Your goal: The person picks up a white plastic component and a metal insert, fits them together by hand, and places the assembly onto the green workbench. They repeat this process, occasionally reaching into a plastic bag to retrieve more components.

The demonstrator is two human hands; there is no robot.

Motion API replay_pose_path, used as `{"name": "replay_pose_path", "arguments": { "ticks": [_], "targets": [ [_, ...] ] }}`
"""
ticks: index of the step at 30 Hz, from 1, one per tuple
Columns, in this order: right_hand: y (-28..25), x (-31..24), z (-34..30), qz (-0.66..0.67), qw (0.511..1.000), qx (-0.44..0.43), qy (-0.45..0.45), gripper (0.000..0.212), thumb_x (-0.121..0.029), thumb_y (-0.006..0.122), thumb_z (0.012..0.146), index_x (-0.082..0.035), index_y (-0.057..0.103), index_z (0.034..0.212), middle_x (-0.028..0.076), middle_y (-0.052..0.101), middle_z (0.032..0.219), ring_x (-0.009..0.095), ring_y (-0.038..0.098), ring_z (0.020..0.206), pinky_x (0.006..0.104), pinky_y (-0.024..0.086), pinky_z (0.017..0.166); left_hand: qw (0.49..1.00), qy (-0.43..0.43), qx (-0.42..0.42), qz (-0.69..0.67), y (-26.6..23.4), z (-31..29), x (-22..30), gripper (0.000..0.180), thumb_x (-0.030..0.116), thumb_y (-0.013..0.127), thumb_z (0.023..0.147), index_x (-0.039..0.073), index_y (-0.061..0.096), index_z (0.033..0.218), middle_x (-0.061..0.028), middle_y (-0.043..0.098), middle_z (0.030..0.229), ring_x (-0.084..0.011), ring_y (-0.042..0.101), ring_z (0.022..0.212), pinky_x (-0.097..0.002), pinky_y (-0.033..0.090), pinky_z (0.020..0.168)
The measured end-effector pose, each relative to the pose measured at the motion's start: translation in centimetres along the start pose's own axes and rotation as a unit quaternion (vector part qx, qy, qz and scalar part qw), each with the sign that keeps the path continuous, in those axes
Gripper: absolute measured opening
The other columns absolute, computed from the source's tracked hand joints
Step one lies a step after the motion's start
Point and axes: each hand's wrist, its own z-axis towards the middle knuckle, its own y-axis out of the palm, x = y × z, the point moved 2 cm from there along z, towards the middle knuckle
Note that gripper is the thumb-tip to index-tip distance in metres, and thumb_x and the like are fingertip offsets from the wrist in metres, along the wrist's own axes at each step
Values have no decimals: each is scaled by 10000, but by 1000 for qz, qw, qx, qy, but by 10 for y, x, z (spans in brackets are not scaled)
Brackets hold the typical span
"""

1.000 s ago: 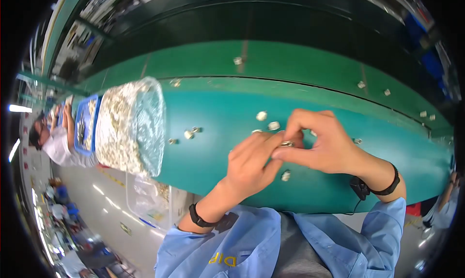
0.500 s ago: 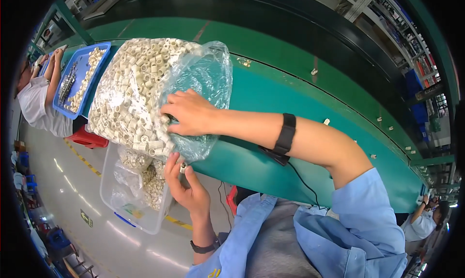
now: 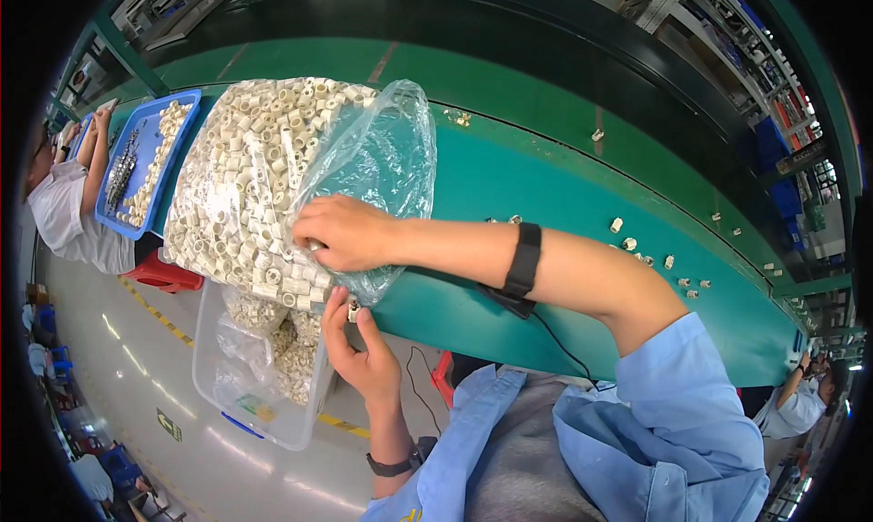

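A big clear plastic bag (image 3: 391, 149) full of short cream-white tubular fittings (image 3: 245, 176) lies on the green bench. My right hand (image 3: 344, 235) is at the bag's mouth, over the nearest fittings, with its fingers curled in. A small pale bit shows between its thumb and fingers, too little to name. Just below the bag's front corner, my left hand (image 3: 366, 363) is turned up. Between its thumb and fingertips it pinches a small white fitting with a metal part (image 3: 354, 311).
Left of the bag stands a blue tray (image 3: 186, 113) holding white and dark metal pieces. Under the bench edge is a clear bin (image 3: 205, 358) with bagged parts. Several loose fittings (image 3: 629, 244) dot the bench and the green conveyor. A co-worker (image 3: 68, 208) sits at far left.
My right hand has moved down and slightly left at the bag's mouth. The left hand has shifted a little right, keeping its fitting. More loose fittings show on the bench beyond my right arm.
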Motion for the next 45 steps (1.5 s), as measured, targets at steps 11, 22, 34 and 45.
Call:
{"name": "replay_pose_path", "arguments": {
  "ticks": [11,22,34,45],
  "targets": [
    [-102,-29,-72,314,921,-38,226,164,-91,674,960,-1,735,1083,105,720,994,180,733,873,321,581,743,977,159,19,140,-4,-2,26,191,15,588,999,-71,608,1169,-204,648,1273,-362,606,1207,-454,458,1057],
    [-191,-106,-256,515,773,195,314,238,-40,647,1004,58,651,1221,130,703,1072,187,728,822,301,612,709,930,99,-245,-256,103,-21,131,252,-29,664,938,-66,640,1186,-227,660,1205,-318,666,1057,-398,532,922],
    [-212,-142,-423,256,760,560,210,167,25,656,969,23,703,1129,114,646,1129,167,719,814,283,615,684,803,-120,-455,-364,221,-110,222,236,-29,642,977,-76,654,1207,-209,687,1224,-233,671,1105,-356,543,962],
    [-253,-159,-510,74,787,557,256,224,38,723,898,42,697,1121,120,704,1006,137,729,861,271,602,658,820,50,-521,-231,271,-137,270,279,-56,741,885,-52,703,1161,-173,715,1138,-242,696,973,-351,559,839]
  ]
}}
